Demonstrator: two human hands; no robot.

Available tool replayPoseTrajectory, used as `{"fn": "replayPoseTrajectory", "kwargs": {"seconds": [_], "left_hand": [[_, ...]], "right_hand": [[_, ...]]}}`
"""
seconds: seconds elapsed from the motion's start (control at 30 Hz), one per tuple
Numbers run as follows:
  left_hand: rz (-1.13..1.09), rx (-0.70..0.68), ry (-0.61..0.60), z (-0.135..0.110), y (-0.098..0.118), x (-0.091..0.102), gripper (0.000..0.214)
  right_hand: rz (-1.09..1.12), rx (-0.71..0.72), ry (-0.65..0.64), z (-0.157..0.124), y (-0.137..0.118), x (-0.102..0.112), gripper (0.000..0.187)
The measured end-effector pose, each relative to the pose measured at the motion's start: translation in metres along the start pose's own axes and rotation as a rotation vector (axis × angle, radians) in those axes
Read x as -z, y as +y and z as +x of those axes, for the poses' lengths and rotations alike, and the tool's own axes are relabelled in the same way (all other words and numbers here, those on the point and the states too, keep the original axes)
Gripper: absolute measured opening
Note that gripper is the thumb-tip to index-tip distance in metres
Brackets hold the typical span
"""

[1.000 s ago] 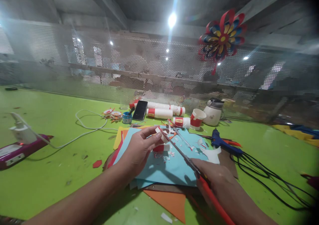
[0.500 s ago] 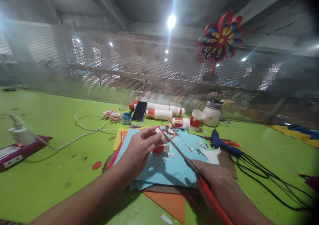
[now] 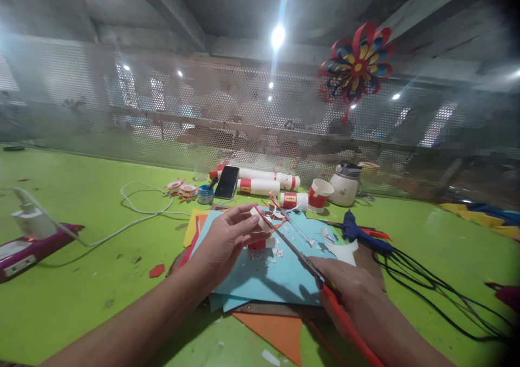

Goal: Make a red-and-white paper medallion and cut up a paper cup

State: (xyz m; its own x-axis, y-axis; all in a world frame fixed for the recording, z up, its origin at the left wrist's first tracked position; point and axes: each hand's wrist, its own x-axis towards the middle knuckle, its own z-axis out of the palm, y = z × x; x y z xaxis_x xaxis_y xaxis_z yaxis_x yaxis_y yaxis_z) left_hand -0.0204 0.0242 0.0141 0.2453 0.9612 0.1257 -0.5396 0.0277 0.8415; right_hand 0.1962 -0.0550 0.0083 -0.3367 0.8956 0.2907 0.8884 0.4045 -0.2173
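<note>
My left hand (image 3: 227, 237) pinches a small white paper piece with a red edge (image 3: 260, 221) between thumb and fingers. Red-handled scissors (image 3: 300, 256) are in my right hand (image 3: 345, 280), their blades pointing up and left to the piece's red edge. Whether the blades are cutting into it I cannot tell. Below my left fingers a red and white paper cup part (image 3: 262, 243) lies on light blue paper sheets (image 3: 260, 280). White and red scraps (image 3: 278, 253) are scattered around it.
Stacked paper cups (image 3: 260, 187), a phone (image 3: 227, 182), a blue jar (image 3: 206, 194), a single cup (image 3: 319, 195) and a white kettle (image 3: 344, 184) stand behind the sheets. A blue glue gun (image 3: 361, 234) with black cable lies right. A purple power strip (image 3: 36, 250) is left.
Both hands hold nearly the same pose on the paper piece and scissors. The whole view has shifted slightly; little else differs.
</note>
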Motion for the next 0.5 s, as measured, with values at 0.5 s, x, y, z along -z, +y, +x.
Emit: {"fn": "replayPoseTrajectory", "kwargs": {"seconds": [0.5], "left_hand": [[0.042, 0.013, -0.050, -0.0023, -0.0029, -0.0019, 0.039]], "right_hand": [[-0.009, -0.013, 0.007, -0.0005, -0.0022, 0.0057, 0.017]]}}
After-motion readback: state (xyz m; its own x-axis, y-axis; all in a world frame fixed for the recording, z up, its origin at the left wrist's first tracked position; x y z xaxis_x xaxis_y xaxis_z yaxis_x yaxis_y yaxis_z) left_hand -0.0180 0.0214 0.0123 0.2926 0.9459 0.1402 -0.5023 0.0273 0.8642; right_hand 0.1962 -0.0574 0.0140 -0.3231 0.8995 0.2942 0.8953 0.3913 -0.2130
